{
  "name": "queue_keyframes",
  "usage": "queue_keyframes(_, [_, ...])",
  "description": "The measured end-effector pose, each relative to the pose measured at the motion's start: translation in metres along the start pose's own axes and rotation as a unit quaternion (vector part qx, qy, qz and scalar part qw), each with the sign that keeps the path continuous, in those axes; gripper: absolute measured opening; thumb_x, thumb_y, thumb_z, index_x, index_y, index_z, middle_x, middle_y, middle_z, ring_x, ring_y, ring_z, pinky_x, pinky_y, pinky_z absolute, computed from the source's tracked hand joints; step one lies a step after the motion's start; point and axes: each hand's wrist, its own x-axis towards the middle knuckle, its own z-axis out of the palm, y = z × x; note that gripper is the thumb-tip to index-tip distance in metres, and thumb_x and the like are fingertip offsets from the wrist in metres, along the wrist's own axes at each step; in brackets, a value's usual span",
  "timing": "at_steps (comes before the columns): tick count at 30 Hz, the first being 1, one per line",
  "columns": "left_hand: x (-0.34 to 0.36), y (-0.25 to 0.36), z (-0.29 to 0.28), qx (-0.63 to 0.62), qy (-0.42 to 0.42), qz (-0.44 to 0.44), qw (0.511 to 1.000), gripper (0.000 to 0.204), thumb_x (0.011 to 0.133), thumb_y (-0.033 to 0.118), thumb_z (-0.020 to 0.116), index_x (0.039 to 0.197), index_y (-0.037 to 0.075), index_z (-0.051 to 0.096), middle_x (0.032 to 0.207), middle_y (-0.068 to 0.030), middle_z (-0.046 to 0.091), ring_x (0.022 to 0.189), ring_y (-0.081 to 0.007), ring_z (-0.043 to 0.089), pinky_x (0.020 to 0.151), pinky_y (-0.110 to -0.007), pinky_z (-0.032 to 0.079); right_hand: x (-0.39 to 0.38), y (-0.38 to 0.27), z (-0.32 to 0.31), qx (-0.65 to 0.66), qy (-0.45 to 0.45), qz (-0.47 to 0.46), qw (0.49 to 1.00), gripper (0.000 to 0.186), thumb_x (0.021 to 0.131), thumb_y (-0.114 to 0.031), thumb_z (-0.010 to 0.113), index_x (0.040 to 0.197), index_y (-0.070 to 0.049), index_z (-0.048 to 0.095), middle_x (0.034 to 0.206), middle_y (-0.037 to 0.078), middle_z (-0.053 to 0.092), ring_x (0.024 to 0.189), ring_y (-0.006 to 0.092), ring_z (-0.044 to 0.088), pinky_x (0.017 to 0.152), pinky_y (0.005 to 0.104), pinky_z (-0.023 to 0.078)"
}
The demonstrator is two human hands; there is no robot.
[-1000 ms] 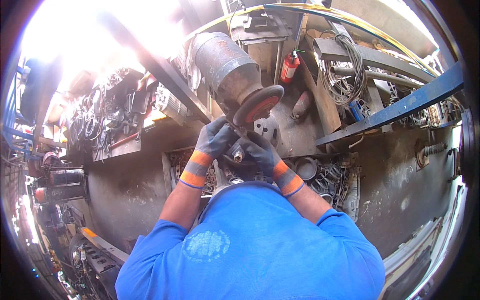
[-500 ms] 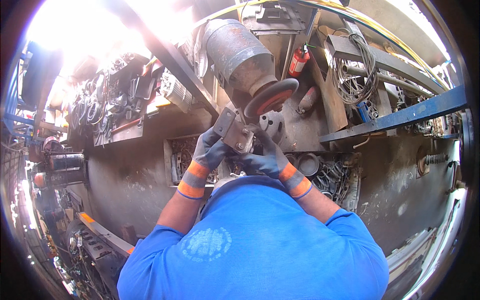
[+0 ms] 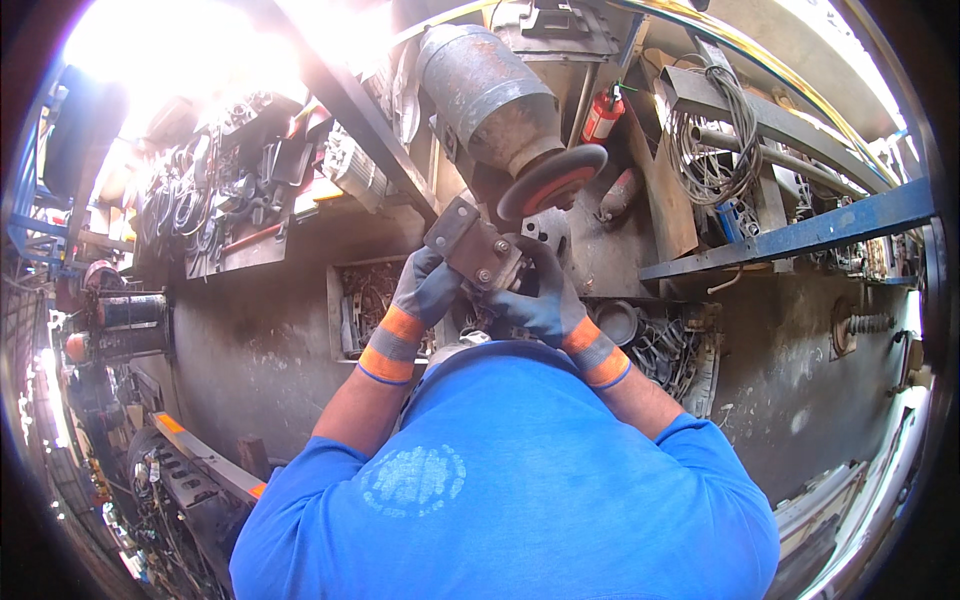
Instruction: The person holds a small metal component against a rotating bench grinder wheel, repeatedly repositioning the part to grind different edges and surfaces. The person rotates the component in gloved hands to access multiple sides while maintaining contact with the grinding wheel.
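A dark steel bracket [image 3: 468, 243] with bolt heads and a hole in its flat plate is held between my two gloved hands. My left hand [image 3: 427, 287], in a grey and orange glove, is closed on its left side. My right hand [image 3: 548, 302] grips the right side, where a lighter block-like part shows under the plate; some of its fingers are hidden behind the piece. Just beyond the bracket is the dark round wheel [image 3: 530, 188] with a reddish face, mounted on a large grey motor [image 3: 487, 85]. I cannot tell whether the bracket touches the wheel.
A box of metal scraps [image 3: 372, 300] lies below left, and more loose parts [image 3: 660, 350] lie at the right. A red fire extinguisher [image 3: 602, 118] stands behind the wheel. A blue steel beam [image 3: 790, 232] and coiled cable [image 3: 735, 150] are at the right.
The bracket has risen slightly in view and tilted, showing more of its bolted face. Both hands keep their hold. The whole view has shifted a little.
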Motion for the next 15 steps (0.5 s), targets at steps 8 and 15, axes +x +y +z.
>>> queue_keyframes(8, [0.006,-0.004,-0.001,-0.030,-0.009,-0.033,0.999,0.031,0.094,0.009,0.056,0.124,0.003,0.058,0.117,-0.0049,0.063,0.105,-0.0130,0.059,0.093,-0.031,0.047,0.009,0.023,-0.015,-0.081,-0.020,-0.005,0.996,0.086,0.063,-0.030,0.088,0.129,0.004,0.043,0.114,0.013,0.057,0.099,0.0168,0.057,0.085,0.0308,0.049])
queue_keyframes(15, [0.006,0.013,0.005,0.096,-0.037,-0.060,0.993,0.037,0.093,0.011,0.056,0.128,0.001,0.053,0.113,-0.0031,0.062,0.098,-0.0125,0.058,0.087,-0.029,0.048,0.013,0.026,-0.023,0.011,-0.015,-0.006,1.000,0.078,0.073,-0.019,0.081,0.135,0.002,0.038,0.117,0.012,0.056,0.105,0.0163,0.055,0.089,0.0305,0.048])
